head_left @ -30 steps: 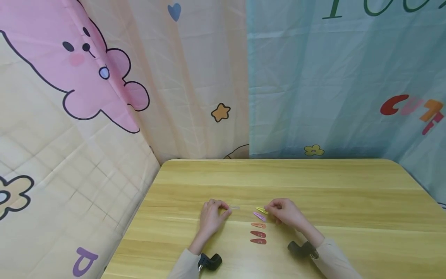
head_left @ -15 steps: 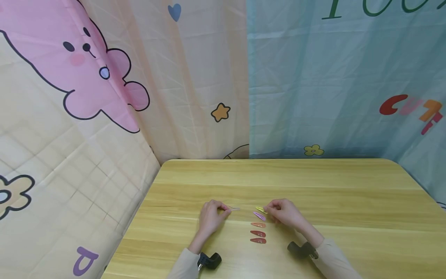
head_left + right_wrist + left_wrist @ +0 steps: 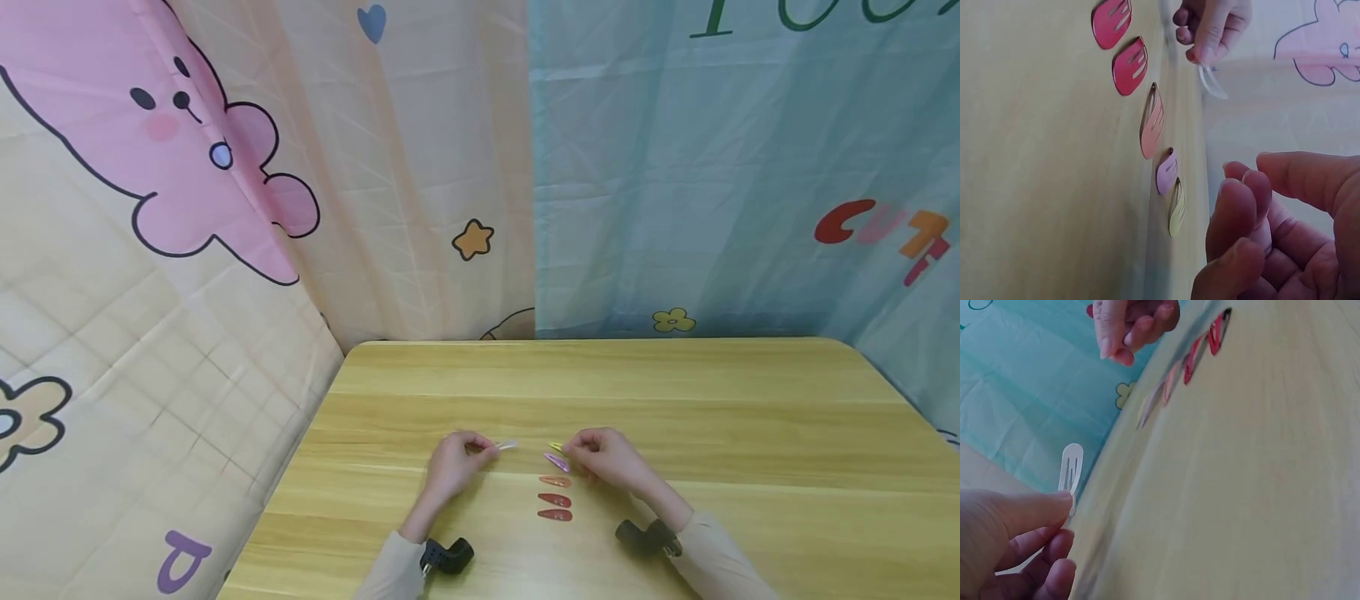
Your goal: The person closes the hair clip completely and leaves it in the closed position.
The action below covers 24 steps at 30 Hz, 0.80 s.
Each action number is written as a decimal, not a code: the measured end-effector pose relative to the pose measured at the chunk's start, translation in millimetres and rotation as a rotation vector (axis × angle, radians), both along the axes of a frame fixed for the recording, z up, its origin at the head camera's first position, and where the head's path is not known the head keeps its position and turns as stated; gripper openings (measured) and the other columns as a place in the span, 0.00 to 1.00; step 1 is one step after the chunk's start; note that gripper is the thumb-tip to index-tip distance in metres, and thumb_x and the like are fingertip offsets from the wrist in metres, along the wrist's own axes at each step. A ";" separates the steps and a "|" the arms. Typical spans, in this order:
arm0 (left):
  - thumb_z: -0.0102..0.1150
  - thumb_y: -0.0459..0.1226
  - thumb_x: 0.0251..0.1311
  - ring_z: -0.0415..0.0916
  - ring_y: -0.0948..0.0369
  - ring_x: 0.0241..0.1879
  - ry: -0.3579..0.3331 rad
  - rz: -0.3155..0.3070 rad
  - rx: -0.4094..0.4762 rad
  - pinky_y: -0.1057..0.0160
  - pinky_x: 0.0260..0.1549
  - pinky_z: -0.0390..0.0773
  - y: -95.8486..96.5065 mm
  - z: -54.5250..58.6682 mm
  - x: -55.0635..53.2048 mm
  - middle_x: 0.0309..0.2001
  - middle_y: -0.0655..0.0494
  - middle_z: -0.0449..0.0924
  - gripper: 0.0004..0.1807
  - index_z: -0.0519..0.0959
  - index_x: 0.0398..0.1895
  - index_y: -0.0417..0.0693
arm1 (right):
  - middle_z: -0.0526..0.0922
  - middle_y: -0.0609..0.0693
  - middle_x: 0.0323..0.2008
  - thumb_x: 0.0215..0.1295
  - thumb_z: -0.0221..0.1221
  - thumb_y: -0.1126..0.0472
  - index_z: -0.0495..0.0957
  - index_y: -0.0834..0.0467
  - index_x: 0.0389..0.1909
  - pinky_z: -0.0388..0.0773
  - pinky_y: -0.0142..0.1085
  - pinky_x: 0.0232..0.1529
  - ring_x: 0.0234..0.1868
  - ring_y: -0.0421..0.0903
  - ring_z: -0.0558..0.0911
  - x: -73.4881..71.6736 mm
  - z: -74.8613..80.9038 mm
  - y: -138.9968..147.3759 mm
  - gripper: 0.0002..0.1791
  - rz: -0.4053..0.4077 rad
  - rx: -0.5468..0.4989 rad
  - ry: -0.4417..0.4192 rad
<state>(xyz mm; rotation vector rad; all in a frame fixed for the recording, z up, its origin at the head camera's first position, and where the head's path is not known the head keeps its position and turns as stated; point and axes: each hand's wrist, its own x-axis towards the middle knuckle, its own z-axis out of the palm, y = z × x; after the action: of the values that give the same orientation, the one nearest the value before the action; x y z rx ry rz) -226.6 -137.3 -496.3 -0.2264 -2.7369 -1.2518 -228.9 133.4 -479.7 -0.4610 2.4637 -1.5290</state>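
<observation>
My left hand (image 3: 453,467) pinches a white snap hair clip (image 3: 1071,467) by one end between thumb and fingers, its slotted end sticking out toward the right hand. My right hand (image 3: 611,458) hovers beside a yellow hair clip (image 3: 1177,209), its fingers loosely bent and nothing between them in the right wrist view. In the head view that hand partly covers the yellow clip. A purple clip (image 3: 1167,172), an orange clip (image 3: 1152,131) and two red clips (image 3: 1130,67) lie below the yellow one in a column on the table.
The wooden table (image 3: 735,400) reaches back to a printed curtain (image 3: 420,167). A second patterned cloth (image 3: 187,333) hangs along the left side. Black wrist cameras (image 3: 450,557) sit on both wrists, close above the tabletop.
The white clip now tilts up a little in my left hand. My right hand has shifted slightly left, covering more of the yellow clip. The clips on the table stay put.
</observation>
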 end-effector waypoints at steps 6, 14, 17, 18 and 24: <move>0.67 0.42 0.56 0.70 0.65 0.18 -0.067 -0.081 0.081 0.67 0.14 0.69 4.1 9.6 3.2 0.22 0.62 0.77 0.07 0.84 0.28 0.48 | 0.73 0.49 0.16 0.65 0.60 0.57 0.81 0.62 0.34 0.67 0.32 0.15 0.15 0.43 0.70 3.6 2.9 -5.3 0.10 0.038 -0.001 0.011; 0.68 0.40 0.54 0.71 0.63 0.17 -0.106 -0.173 0.125 0.68 0.13 0.68 11.8 21.1 10.8 0.24 0.62 0.79 0.07 0.84 0.28 0.45 | 0.74 0.52 0.16 0.64 0.61 0.52 0.80 0.62 0.33 0.66 0.32 0.15 0.15 0.45 0.71 8.5 5.3 -12.4 0.15 0.109 -0.016 0.012; 0.68 0.40 0.54 0.69 0.65 0.17 -0.116 -0.196 0.128 0.69 0.14 0.67 14.1 24.0 13.1 0.24 0.62 0.79 0.07 0.84 0.28 0.46 | 0.76 0.55 0.19 0.64 0.60 0.50 0.80 0.62 0.34 0.69 0.32 0.16 0.16 0.46 0.72 10.0 5.8 -14.8 0.17 0.141 -0.027 0.006; 0.69 0.40 0.54 0.68 0.66 0.18 -0.115 -0.200 0.126 0.69 0.14 0.66 14.7 24.9 13.7 0.24 0.62 0.78 0.07 0.84 0.27 0.46 | 0.77 0.55 0.19 0.64 0.60 0.50 0.80 0.62 0.35 0.69 0.32 0.16 0.16 0.46 0.72 10.4 6.0 -15.5 0.17 0.149 -0.032 0.002; 0.69 0.41 0.53 0.66 0.67 0.18 -0.131 -0.211 0.133 0.70 0.15 0.63 18.5 31.9 18.1 0.24 0.61 0.78 0.08 0.84 0.26 0.46 | 0.77 0.57 0.20 0.64 0.60 0.51 0.80 0.62 0.35 0.69 0.31 0.16 0.16 0.44 0.72 13.1 8.0 -18.7 0.16 0.176 -0.041 0.002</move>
<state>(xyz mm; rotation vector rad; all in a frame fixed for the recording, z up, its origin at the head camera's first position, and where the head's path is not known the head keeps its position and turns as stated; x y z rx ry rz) -208.6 -118.7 -464.4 -0.4450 -2.7821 -1.5486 -215.9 114.7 -471.7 -0.6673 2.3262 -1.5107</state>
